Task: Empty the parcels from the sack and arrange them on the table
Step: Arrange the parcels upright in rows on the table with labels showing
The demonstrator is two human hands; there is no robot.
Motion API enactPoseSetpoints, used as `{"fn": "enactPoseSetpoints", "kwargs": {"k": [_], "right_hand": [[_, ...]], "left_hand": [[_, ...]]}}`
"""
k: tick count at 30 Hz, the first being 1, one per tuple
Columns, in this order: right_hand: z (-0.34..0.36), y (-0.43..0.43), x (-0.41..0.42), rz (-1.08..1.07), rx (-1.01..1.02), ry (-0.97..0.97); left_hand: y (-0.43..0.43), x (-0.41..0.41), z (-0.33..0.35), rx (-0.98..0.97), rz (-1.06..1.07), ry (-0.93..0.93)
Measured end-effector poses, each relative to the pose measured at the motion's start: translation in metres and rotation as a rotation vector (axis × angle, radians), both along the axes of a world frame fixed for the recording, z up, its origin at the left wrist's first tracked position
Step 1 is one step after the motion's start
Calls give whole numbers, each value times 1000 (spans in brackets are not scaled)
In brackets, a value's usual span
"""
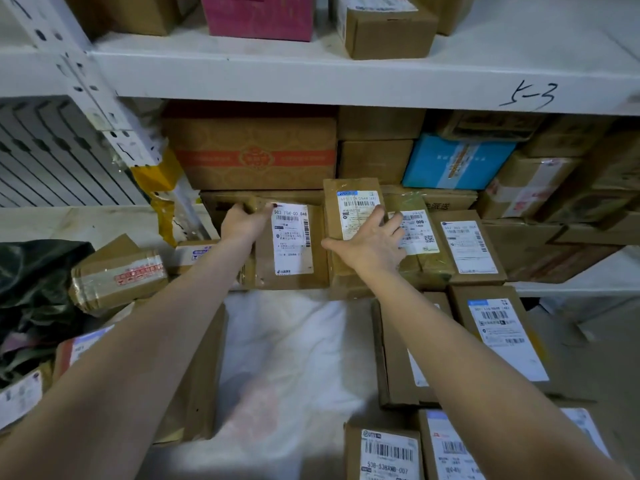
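Parcels stand in a row along the front of the low shelf (571, 284), w/ more boxes stacked behind them and others lying below beside the white sack (284, 341). Two are in hand. Left hand (242, 221) grips the flat parcel (294, 247) at its top left corner, fingers (258, 205) curled over the upper edge. Right hand (372, 245) lies on the face of the upright parcel (353, 199), fingers spread wide and nearly straight across the label, thumb out toward the box's left edge; it presses rather than clamps. The two parcels touch side by side, approx. mid-row. Both are taped brown cardboard, so prob. stiff enough to take by edges or corners w/o buckling. They look small and are likely light, though contents are unknown. The glossy tape could be slick, so bare card at a corner, or thumb and fingers on opposite edges, looks the safer hold. The upright parcel is narrow at its base and may tip unless it leans on a neighbour.
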State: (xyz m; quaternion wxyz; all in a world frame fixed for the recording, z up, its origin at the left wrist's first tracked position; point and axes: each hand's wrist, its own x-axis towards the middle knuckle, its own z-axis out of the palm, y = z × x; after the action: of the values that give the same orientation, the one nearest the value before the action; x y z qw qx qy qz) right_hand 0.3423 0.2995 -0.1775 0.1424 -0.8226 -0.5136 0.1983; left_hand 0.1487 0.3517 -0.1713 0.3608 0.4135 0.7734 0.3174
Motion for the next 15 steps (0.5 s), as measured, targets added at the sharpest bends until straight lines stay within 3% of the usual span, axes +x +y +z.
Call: {"fn": "enactPoseSetpoints", "kwargs": {"k": [4,10,15], "right_hand": [[-3,4,3,-11,12,-21],[-28,1,2,58,-13,-140],[-25,-3,-8,320,-79,-183]], "left_hand": [[11,7,-18,-113,-139,228],[-23,50,-51,-54,-536,567],[-49,52,-72,-143,-648,673]]}}
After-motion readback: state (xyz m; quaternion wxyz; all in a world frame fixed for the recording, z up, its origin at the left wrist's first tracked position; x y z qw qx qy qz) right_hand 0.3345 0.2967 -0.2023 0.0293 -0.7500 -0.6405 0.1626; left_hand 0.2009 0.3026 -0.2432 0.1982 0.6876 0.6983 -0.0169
